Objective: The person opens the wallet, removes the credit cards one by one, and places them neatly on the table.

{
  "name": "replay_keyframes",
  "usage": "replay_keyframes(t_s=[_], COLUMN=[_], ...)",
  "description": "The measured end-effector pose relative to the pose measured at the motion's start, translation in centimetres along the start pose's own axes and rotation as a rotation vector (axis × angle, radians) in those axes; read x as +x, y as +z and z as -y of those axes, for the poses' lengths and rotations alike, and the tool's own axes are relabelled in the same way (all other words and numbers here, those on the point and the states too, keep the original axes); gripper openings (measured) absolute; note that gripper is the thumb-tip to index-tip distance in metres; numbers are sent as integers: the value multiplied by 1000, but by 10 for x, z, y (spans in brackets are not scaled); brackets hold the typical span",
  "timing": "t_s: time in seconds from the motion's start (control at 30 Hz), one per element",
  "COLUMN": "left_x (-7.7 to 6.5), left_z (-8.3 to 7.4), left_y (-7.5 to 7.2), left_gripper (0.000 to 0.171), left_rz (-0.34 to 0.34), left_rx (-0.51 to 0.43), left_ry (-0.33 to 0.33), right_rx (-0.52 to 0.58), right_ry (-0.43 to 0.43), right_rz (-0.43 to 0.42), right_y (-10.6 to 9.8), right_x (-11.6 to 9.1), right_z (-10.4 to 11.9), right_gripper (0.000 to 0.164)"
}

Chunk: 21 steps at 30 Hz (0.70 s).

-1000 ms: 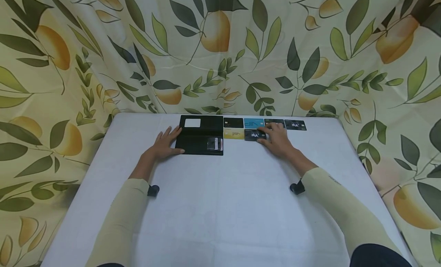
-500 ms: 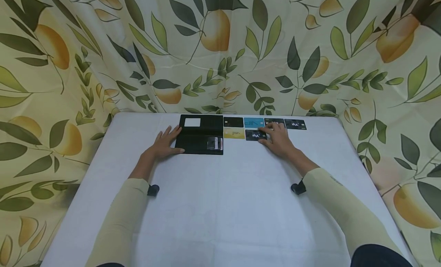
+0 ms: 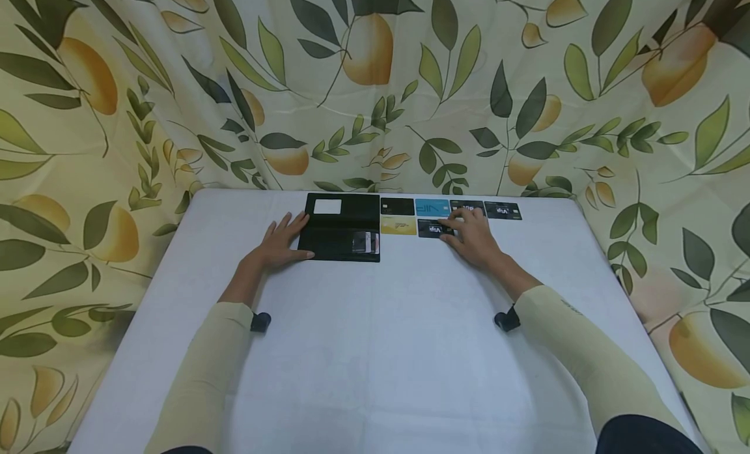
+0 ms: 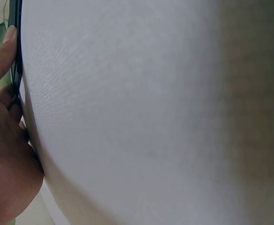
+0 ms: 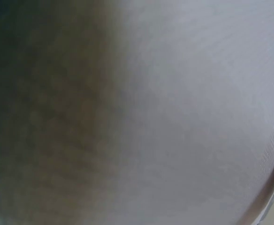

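Note:
A black wallet [image 3: 346, 223] lies unfolded flat near the table's far edge, a white patch on its upper half and clear-fronted slots on its lower half. My left hand [image 3: 275, 245] rests at its left edge, fingers spread and thumb on the lower corner. In the left wrist view, fingers [image 4: 3, 58] touch the wallet's dark edge. My right hand [image 3: 473, 240] pinches a black Vip card [image 3: 432, 228] by thumb and fingertip, partly covering it. Beside that card lies a gold card [image 3: 398, 225]. The right wrist view shows mostly cloth and blur.
An upper row holds a black card [image 3: 397, 206], a blue card [image 3: 432, 208], a dark card [image 3: 463, 205] partly under my right fingers, and another black Vip card [image 3: 502, 210]. White cloth [image 3: 375, 350] covers the table. A fruit-patterned curtain [image 3: 363, 115] hangs behind.
The lower Vip card has shifted very slightly right with my right hand, leaving a thin gap beside the gold card. My left hand and the wallet stay in place.

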<state>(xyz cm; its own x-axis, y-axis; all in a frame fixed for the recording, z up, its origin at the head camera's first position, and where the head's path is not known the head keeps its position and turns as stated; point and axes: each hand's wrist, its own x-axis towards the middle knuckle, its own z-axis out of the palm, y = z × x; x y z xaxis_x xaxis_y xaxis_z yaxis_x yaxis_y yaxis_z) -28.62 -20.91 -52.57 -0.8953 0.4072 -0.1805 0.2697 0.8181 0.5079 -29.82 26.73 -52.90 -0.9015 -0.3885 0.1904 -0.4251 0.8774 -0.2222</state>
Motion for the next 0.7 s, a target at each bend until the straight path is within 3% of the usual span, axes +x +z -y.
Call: replay_keyframes(t_s=[0.7], left_x=[2], left_z=[3], left_y=[2], left_gripper=[95], left_rz=[0], left_rx=[22], left_ry=[2], right_rx=[-16], right_ry=[17], right_rz=[16], right_y=[-1], right_x=[3], right_z=[2], right_gripper=[44])
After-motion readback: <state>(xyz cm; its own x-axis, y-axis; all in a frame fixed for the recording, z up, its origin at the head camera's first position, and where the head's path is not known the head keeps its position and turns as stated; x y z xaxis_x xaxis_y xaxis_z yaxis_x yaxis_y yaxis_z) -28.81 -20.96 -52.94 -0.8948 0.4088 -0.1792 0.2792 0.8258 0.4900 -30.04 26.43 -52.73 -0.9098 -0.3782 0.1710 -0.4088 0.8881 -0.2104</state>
